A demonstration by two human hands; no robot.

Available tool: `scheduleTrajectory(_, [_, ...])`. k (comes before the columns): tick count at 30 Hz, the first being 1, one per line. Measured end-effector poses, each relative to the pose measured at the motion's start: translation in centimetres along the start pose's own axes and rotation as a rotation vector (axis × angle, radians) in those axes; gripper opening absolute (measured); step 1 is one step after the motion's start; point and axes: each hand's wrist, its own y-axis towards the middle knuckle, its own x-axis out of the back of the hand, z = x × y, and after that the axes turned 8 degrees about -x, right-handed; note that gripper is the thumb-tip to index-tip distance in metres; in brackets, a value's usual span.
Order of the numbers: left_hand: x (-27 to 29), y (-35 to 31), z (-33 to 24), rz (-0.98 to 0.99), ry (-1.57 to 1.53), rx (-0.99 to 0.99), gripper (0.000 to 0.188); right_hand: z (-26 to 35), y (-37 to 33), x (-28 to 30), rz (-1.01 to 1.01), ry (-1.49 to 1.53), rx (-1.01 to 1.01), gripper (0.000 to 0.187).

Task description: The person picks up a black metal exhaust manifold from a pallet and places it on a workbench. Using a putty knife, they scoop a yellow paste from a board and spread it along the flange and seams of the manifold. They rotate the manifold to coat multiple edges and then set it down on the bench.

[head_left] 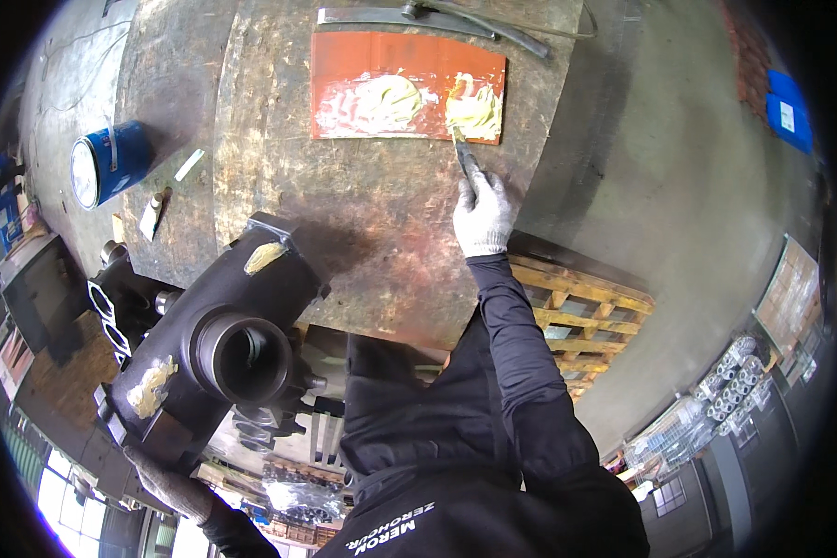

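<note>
Clearly, the right hand (pixel 484 219), in a pale knitted glove with a black sleeve behind it, is closed around a slim, dark spatula-like tool (pixel 464 158), whose tip touches the lower edge of a pale yellow mound of paste (pixel 474 110). That mound sits at the right end of a flat, rectangular, orange-red board (pixel 363 51); a second, broader yellow heap of paste (pixel 388 100) lies left of it, with whitish smears around it. The board rests near the far edge of a worn, brown-stained work surface (pixel 372 232), just below a long grey metal strip (pixel 405 19). The left hand (pixel 177 488), in a greyer glove, is at the lower end of a large, black, tubular metal casting (pixel 242 256) (whether its fingers grip or merely rest there, I cannot tell). The casting lies tilted to the left of the person's body, its round, open side port (pixel 249 361) facing up toward the camera, and it bears two yellowish patches, one near each end. Beyond it on the surface are a small, whitish tube (pixel 152 216), a thin, white strip (pixel 190 165) and a blue cylindrical can (pixel 130 158) lying on its side.
</note>
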Motion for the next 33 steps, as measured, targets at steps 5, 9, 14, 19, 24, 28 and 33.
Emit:
scheduleTrajectory(5, [-1.2, -0.4, -2.6, 0.072, -0.074, 0.027, 0.05, 0.3, -0.4, -0.6, -0.034, 0.071, 0.022, 0.035])
scheduleTrajectory(9, [-1.3, -1.4, -4.3, 0.046, -0.116, 0.074, 0.048, 2.7, -3.3, -0.8, 0.619, 1.191, -0.397, 0.031])
scheduleTrajectory(14, [-1.7, -2.1, -4.9, 0.008, -0.128, 0.14, 0.045, 8.8, -9.1, -0.4, 0.946, 0.936, -0.19, 0.032])
scheduleTrajectory(19, [-1.8, -1.9, -4.8, -0.004, -0.123, 0.108, 0.048, 13.4, -10.8, -0.9, 0.716, 0.498, 0.244, 0.04])
scheduleTrajectory(24, [-1.8, -1.8, -4.5, -0.011, -0.102, 0.131, 0.048, 14.4, -11.7, -1.7, 0.644, 0.339, 0.342, 0.049])
scheduleTrajectory(28, [-1.7, -1.7, -4.4, -0.015, -0.089, 0.119, 0.049, 14.1, -13.0, -1.6, 0.64, 0.346, 0.315, 0.048])
scheduleTrajectory(33, [-1.9, -1.5, -4.4, -0.029, -0.103, 0.153, 0.049, 12.9, -13.1, -0.3, 0.646, 0.375, 0.282, 0.043])
